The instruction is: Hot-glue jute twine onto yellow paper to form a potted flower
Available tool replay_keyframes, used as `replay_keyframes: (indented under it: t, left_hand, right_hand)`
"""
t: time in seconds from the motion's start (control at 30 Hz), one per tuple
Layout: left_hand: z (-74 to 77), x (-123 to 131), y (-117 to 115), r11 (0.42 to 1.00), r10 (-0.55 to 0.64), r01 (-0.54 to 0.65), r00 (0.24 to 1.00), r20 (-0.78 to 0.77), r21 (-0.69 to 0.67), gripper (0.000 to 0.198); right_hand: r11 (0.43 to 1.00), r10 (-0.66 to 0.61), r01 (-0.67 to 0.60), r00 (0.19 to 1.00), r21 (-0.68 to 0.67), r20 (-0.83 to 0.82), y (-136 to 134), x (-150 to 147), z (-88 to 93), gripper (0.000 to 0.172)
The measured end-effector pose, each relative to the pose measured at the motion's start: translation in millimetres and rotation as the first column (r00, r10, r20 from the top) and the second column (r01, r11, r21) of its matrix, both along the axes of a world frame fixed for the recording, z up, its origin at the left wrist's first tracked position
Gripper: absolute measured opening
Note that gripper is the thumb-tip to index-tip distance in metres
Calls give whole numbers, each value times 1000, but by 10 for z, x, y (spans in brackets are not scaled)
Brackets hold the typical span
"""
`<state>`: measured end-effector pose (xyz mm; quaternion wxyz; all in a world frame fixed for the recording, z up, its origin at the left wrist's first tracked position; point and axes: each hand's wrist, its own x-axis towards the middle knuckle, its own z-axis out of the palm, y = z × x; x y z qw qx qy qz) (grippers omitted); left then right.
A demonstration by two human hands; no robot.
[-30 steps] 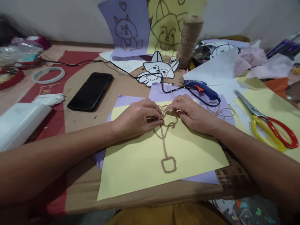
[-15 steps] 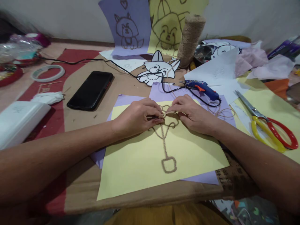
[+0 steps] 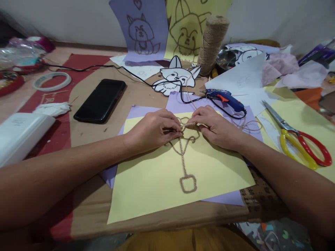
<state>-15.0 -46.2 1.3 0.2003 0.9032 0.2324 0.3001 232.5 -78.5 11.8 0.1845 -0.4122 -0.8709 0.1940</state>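
On a yellow sheet of paper (image 3: 146, 188) lies an outline made of jute twine (image 3: 184, 164), with a small square at its near end and curls and loops above. My left hand (image 3: 157, 129) rests at the left of the loops, thumb and fingers pinched on the twine. From the right, my right hand (image 3: 213, 125) pinches a piece of the same twine just above the paper. A strand runs from behind my right hand up toward a spool of jute twine (image 3: 214, 42). The fingertips partly hide the upper loops.
A blue glue gun (image 3: 225, 98) with a black cord lies behind my right hand; scissors (image 3: 298, 139) are at the right. At the left are a phone (image 3: 101, 101), a tape roll (image 3: 52, 82) and a white box (image 3: 23, 136). A paper fox cutout (image 3: 176, 76) lies behind.
The twine between my fingertips has shifted slightly. Both hands stay in nearly the same place, and the other things lie as before.
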Motion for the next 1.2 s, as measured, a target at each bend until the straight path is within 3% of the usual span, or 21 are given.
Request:
replay_keyframes:
  t: [0.43,0.67,0.83,1.03,1.2]
  left_hand:
    - [17,0,5,999,-3,4,1000,15,-32,9]
    - [27,31,42,977,137,-132,990,17,-168,12]
    - [18,54,66,947,194,-179,980,33,-266,20]
    - [17,58,74,941,212,-195,977,32,-276,18]
    - [2,54,61,955,163,-143,985,58,-260,14]
  right_hand:
    - [999,7,-2,994,48,-109,24,44,-79,50]
    - [999,-36,41,953,10,-300,35,77,-128,45]
    - [999,-35,46,951,29,-308,39,73,-134,47]
    - [999,-25,34,968,32,-249,27,71,-106,37]
    - [997,-11,28,971,70,-237,14,80,-115,49]
